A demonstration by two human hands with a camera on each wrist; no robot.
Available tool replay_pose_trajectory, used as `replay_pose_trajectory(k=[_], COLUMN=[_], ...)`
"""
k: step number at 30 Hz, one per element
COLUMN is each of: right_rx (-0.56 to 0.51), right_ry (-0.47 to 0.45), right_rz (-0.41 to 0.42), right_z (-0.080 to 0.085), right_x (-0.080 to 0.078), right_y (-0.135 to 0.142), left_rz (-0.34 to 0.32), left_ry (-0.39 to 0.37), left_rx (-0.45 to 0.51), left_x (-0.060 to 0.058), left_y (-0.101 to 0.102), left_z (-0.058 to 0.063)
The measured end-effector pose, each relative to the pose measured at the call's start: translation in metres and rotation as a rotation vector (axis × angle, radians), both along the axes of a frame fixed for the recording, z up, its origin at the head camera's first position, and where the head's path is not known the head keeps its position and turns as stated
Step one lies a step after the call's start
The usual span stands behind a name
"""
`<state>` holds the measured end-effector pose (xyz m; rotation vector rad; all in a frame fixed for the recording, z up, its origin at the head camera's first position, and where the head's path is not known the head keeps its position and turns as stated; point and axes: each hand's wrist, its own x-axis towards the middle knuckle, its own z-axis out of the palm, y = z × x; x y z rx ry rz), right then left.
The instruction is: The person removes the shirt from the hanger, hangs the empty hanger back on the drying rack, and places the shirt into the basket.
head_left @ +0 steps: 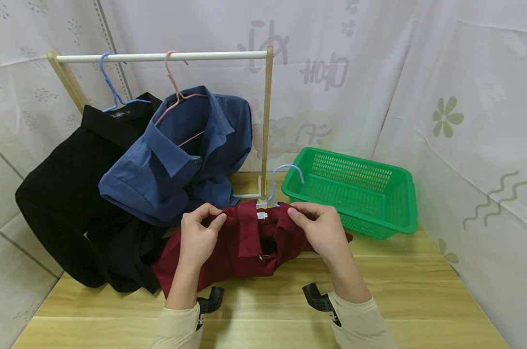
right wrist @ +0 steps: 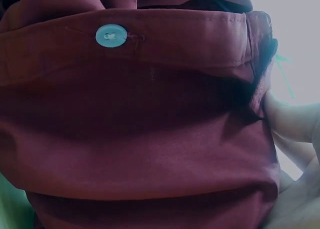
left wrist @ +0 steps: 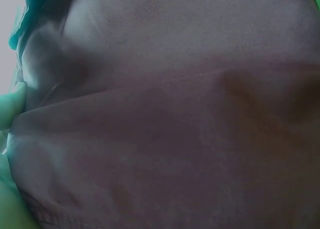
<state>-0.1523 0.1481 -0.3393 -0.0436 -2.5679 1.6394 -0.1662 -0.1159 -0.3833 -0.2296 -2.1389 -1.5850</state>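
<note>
Black shirt (head_left: 62, 194): hanging leftmost on the rack (head_left: 154, 56).
Blue shirt (head_left: 136, 172): hanging beside, overlapping the black.
Left hand (head_left: 199, 235): pinching the maroon shirt (head_left: 226, 249) left of the collar (head_left: 248, 232), with fingers (head_left: 205, 209) nearly closed.
Maroon shirt: stretching left to right across the worktop (head_left: 263, 310).
Hanger hook (head_left: 274, 183): rising beyond the neck, nearer the right hand (head_left: 323, 230).
Right hand: pinching the collar's right side between thumb and finger.
Green basket (head_left: 363, 227): sitting just beyond.

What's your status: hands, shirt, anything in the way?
Left hand and right hand pinch maroon shirt near collar. Pale-blue hanger at its neck, hook off the rail. Green basket beyond right hand, seemingly clear.
</note>
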Motion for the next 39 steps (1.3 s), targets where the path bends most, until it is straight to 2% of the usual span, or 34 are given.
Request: replay_pose_trajectory(k=[8,13,15,21,24,30,33,36,39], right_rx=[0.012,0.035,0.046,0.101,0.172,0.217,0.236,0.266,0.265], right_ry=[0.015,0.125,0.19,0.364,0.453,0.62,0.688,0.713,0.68], right_rz=[-0.008,-0.005,0.036,0.247,0.29,0.284,0.248,0.172,0.1], right_z=[0.0,-0.005,-0.007,-0.011,-0.011,-0.012,-0.014,-0.016,-0.018], right_x=[-0.001,-0.002,0.0,0.001,-0.001,-0.004,-0.005,-0.007,-0.007], right_y=[-0.001,-0.005,-0.004,0.008,0.014,0.022,0.024,0.025,0.024], left_rz=[-0.023,-0.029,-0.022,0.007,0.001,-0.018,-0.027,-0.029,-0.03], left_ry=[-0.005,-0.031,-0.051,-0.098,-0.096,-0.078,-0.064,-0.056,-0.055], left_rx=[0.013,0.024,0.031,0.073,0.077,0.078,0.08,0.079,0.084], left_x=[0.0,0.001,0.002,0.008,0.01,0.013,0.014,0.014,0.014], left_y=[0.005,0.004,0.002,-0.008,-0.011,-0.015,-0.016,-0.016,-0.015], left_z=[0.001,0.0,0.0,0.007,0.009,0.011,0.012,0.013,0.014])
